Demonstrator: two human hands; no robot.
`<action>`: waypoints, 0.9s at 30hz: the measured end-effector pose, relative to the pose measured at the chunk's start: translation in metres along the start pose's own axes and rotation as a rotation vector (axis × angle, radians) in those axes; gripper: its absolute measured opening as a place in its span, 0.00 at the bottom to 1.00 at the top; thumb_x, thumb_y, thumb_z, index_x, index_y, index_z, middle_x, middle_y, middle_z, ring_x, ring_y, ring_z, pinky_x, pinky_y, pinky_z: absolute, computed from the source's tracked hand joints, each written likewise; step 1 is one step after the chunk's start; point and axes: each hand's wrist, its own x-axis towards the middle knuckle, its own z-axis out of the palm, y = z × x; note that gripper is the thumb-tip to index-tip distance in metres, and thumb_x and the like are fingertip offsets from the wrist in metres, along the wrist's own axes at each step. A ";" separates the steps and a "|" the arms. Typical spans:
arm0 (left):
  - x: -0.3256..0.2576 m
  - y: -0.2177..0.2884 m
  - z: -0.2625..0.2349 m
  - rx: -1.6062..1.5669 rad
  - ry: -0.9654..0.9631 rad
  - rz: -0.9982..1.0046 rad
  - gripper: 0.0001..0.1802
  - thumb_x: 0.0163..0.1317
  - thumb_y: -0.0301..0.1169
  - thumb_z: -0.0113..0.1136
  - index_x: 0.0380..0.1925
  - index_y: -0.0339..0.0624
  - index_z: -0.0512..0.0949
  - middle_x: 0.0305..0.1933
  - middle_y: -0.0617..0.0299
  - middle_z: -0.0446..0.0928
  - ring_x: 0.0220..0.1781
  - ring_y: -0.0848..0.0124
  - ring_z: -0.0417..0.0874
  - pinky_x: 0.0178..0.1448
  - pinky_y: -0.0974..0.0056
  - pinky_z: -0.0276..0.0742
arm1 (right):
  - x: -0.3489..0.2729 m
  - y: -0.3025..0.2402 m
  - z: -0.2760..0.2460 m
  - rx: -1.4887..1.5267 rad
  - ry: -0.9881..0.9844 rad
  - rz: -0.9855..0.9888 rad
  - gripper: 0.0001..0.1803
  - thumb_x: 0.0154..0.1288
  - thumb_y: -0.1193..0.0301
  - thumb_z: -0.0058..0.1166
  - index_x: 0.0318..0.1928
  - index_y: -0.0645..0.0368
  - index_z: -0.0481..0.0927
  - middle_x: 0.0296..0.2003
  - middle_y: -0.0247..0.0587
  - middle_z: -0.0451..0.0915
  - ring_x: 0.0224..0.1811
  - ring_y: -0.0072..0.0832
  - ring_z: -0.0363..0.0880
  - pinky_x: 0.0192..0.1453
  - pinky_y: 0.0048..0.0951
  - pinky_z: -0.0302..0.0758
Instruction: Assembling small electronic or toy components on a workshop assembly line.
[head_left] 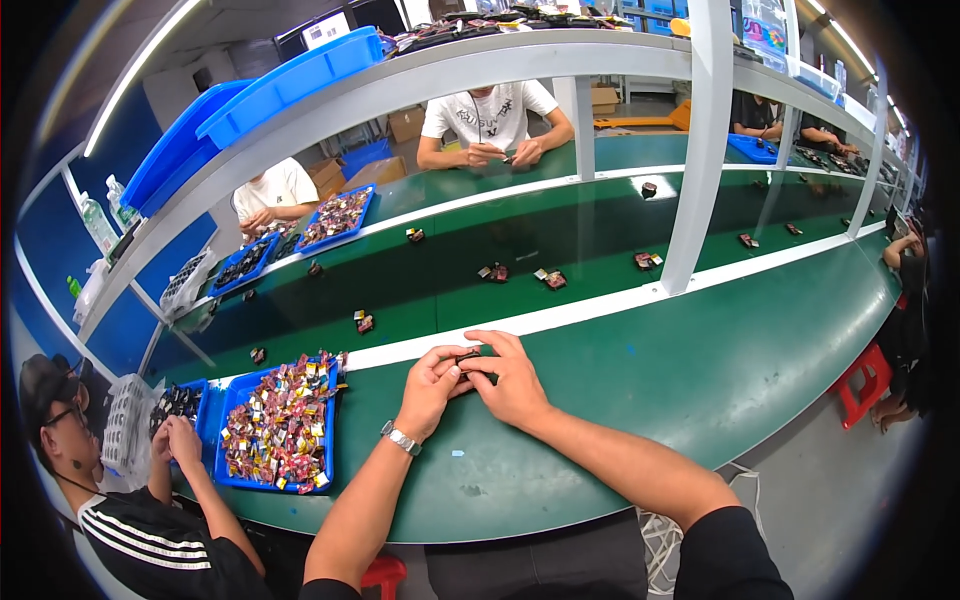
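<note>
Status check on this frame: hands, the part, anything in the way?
Left hand and right hand together pinching a small dark part. Over green bench. Nothing in the way.

We sit at a long green worktable (640, 400) curving away to our right; a white metal frame (700, 150) rises over it, carrying a shelf with blue bins (290, 75); strip lights (140, 70) glow overhead; grey floor (830, 490) holds a red stool (865, 380).
</note>
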 end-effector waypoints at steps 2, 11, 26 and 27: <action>0.001 -0.002 0.003 -0.018 0.012 0.014 0.13 0.72 0.21 0.45 0.54 0.35 0.69 0.57 0.52 0.76 0.57 0.68 0.80 0.60 0.63 0.81 | 0.003 -0.001 -0.002 -0.009 0.021 -0.055 0.09 0.56 0.78 0.60 0.38 0.57 0.85 0.58 0.41 0.76 0.61 0.43 0.70 0.63 0.39 0.71; -0.001 -0.003 0.003 -0.064 0.019 -0.005 0.14 0.73 0.21 0.44 0.56 0.36 0.67 0.55 0.53 0.77 0.55 0.67 0.81 0.60 0.62 0.81 | 0.010 -0.008 -0.010 -0.120 0.028 -0.124 0.08 0.55 0.78 0.62 0.36 0.60 0.82 0.43 0.39 0.77 0.47 0.37 0.76 0.43 0.34 0.78; 0.002 -0.003 0.005 -0.057 -0.018 -0.021 0.14 0.72 0.21 0.44 0.56 0.35 0.67 0.53 0.54 0.78 0.54 0.69 0.81 0.60 0.62 0.81 | 0.007 0.002 -0.007 -0.310 0.035 -0.244 0.08 0.53 0.78 0.64 0.36 0.58 0.83 0.40 0.38 0.76 0.39 0.33 0.76 0.39 0.31 0.79; 0.001 -0.002 0.006 -0.049 0.005 -0.029 0.14 0.72 0.20 0.44 0.56 0.35 0.67 0.53 0.54 0.78 0.54 0.69 0.81 0.60 0.61 0.81 | 0.008 0.001 -0.007 -0.319 0.033 -0.247 0.08 0.53 0.78 0.64 0.36 0.58 0.83 0.40 0.38 0.76 0.39 0.33 0.76 0.39 0.31 0.79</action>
